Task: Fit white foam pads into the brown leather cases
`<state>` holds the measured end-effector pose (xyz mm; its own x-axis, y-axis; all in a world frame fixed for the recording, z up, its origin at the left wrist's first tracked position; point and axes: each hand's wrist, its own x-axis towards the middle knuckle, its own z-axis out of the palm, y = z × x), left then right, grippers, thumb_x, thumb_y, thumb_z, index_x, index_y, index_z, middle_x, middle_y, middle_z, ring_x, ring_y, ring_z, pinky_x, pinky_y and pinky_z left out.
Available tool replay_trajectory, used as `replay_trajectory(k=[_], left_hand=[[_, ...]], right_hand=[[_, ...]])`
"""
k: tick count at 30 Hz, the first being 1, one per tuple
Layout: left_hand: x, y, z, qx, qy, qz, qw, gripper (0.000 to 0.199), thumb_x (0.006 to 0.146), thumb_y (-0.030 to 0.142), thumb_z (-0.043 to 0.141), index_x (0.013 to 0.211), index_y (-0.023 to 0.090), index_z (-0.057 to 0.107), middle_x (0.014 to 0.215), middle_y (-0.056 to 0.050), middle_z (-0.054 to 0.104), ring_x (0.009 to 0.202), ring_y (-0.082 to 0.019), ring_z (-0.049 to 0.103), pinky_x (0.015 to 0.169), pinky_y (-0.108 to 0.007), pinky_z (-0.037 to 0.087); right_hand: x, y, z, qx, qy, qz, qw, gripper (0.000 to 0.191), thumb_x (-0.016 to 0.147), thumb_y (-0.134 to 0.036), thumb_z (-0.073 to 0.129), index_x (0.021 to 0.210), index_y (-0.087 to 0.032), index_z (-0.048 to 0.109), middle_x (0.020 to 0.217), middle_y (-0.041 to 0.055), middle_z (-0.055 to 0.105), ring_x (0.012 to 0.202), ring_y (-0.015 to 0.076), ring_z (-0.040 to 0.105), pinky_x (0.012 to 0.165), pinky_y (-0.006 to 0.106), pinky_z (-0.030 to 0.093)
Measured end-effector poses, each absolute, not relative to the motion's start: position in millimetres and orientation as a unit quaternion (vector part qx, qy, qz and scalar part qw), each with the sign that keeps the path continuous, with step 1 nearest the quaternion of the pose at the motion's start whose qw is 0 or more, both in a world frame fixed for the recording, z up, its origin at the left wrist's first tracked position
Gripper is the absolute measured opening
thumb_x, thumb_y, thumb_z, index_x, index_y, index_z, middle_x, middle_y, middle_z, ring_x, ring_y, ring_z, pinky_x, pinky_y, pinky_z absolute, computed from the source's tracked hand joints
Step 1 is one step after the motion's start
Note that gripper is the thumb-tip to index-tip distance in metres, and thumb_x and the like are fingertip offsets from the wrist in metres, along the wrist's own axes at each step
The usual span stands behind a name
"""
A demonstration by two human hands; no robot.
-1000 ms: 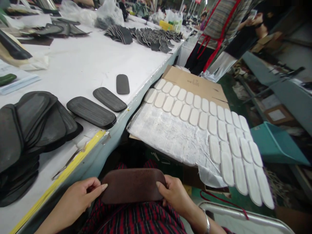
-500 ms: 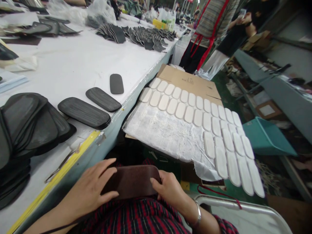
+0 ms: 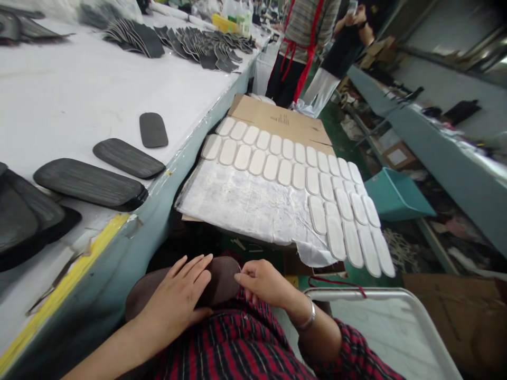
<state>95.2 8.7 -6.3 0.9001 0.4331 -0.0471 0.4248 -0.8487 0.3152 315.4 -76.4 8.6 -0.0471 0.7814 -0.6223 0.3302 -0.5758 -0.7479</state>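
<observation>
With white pads (image 3: 284,171) laid out and dark pads (image 3: 89,182) by the desk's edge (image 3: 152,187), the brown pad (image 3: 224,279) seems mid-handling on the lap (image 3: 233,348), left hand (image 3: 176,295) outspread over it, right hand (image 3: 267,283) curled, grip unclear.

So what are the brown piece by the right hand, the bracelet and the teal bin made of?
Brown piece: perhaps leather or imitation, from its smooth, dull surface. Bracelet: probably polished metal, from its silvery shine. Teal bin: likely smooth plastic, given its even colour.
</observation>
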Motion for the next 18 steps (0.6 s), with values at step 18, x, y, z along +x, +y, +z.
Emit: replay_trajectory(k=[18], left_hand=[[114,-3,-12,0.964,0.220,0.065,0.136,0.038,0.074,0.045,0.061,0.101,0.020,0.056,0.135,-0.013,0.045,0.125,-0.028,0.039,0.103,-0.049,0.032]], right_hand=[[312,-81,0,-0.676,-0.466,0.538,0.191,0.024,0.086,-0.034,0.044,0.071,-0.017,0.053,0.053,-0.0017,0.059,0.038,0.0095,0.054,0.033,0.014,0.036]])
